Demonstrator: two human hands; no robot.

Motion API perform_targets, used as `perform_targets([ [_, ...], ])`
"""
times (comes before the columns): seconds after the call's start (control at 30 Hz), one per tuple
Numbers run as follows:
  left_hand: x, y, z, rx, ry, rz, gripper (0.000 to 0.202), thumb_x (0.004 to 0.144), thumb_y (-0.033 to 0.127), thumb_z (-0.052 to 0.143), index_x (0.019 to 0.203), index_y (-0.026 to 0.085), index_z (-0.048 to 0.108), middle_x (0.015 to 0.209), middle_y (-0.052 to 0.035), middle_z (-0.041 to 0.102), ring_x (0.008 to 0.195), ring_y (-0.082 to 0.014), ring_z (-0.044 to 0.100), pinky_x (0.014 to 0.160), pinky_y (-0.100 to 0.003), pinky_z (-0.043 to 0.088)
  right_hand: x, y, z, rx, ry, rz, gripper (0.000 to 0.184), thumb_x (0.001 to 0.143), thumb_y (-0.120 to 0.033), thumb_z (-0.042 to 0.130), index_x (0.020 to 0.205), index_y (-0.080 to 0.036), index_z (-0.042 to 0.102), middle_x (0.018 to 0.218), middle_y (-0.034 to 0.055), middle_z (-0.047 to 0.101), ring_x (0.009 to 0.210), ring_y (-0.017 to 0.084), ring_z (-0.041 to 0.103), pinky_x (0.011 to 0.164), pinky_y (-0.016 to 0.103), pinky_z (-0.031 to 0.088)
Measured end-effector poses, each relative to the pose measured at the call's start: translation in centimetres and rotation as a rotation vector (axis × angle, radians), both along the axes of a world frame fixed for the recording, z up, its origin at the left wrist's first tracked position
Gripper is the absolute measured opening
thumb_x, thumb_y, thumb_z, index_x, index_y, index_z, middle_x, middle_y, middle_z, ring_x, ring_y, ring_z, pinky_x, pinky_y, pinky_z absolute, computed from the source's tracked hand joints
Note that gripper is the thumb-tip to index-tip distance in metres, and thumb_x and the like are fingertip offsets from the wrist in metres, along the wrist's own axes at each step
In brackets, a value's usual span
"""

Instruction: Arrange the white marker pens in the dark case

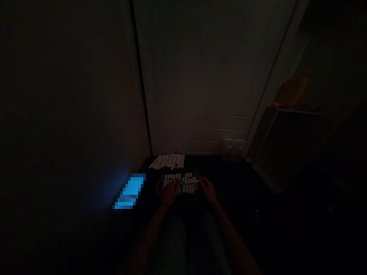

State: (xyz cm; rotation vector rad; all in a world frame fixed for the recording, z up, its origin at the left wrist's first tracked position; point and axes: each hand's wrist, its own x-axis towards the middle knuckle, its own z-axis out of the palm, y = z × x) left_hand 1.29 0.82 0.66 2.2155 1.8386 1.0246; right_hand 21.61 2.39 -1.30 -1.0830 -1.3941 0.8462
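The room is very dim. My left hand [171, 192] and my right hand [208, 191] rest on a dark box [180, 183] filled with several white markers with coloured caps. The left hand lies over the box's left half with fingers curled down among the markers. Fingers of the right hand touch the box's right end. What either hand grips is too dark to see. A second row of white markers [168, 160] lies flat on the dark surface just beyond the box. My legs in striped trousers show below the hands.
A glowing blue screen [130, 191] lies on the floor left of the box. A pale door [206, 76] stands ahead. A small clear container [233, 149] sits by its base. A low shelf unit [286, 141] with a yellow object on top stands at right.
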Motion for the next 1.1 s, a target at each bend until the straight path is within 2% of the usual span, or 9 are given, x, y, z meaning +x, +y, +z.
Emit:
perform_targets([
  [0.33,0.12,0.1,-0.02,-0.031,0.005,0.037,0.033,0.089,0.039,0.028,0.099,0.022,0.054,0.096,-0.0033,0.063,0.087,-0.0151,0.057,0.075,-0.025,0.039,0.03,-0.15,0.4,-0.011,0.006,0.015,0.033,0.078,-0.045,0.046,0.091,-0.02,0.062,0.092,0.0039,0.064,0.085,0.018,0.057,0.075,0.029,0.044],
  [0.53,0.06,0.07,0.0,-0.005,0.002,-0.002,0.033,0.089,0.039,0.028,0.098,0.022,0.055,0.094,-0.0033,0.063,0.084,-0.0141,0.058,0.073,-0.024,0.04,0.05,-0.32,0.69,-0.012,-0.006,0.002,0.034,0.078,-0.046,0.046,0.091,-0.019,0.063,0.092,0.0042,0.064,0.085,0.018,0.058,0.075,0.028,0.044],
  [0.77,0.18,0.0,0.08,-0.003,-0.008,0.032,0.032,0.088,0.038,0.031,0.1,0.022,0.055,0.098,-0.0036,0.063,0.087,-0.015,0.058,0.074,-0.024,0.041,0.0,-0.54,0.72,-0.011,-0.012,0.013,0.035,0.079,-0.046,0.044,0.092,-0.019,0.062,0.091,0.0041,0.064,0.085,0.018,0.057,0.075,0.028,0.044],
  [1.1,0.13,-0.12,0.3,-0.02,-0.017,0.013,0.031,0.088,0.038,0.029,0.097,0.023,0.055,0.096,-0.0028,0.063,0.086,-0.0148,0.058,0.073,-0.024,0.04,0.08,-0.47,0.67,0.005,0.003,0.014,0.033,0.079,-0.045,0.045,0.093,-0.021,0.062,0.093,0.0037,0.064,0.086,0.019,0.058,0.076,0.029,0.044],
])
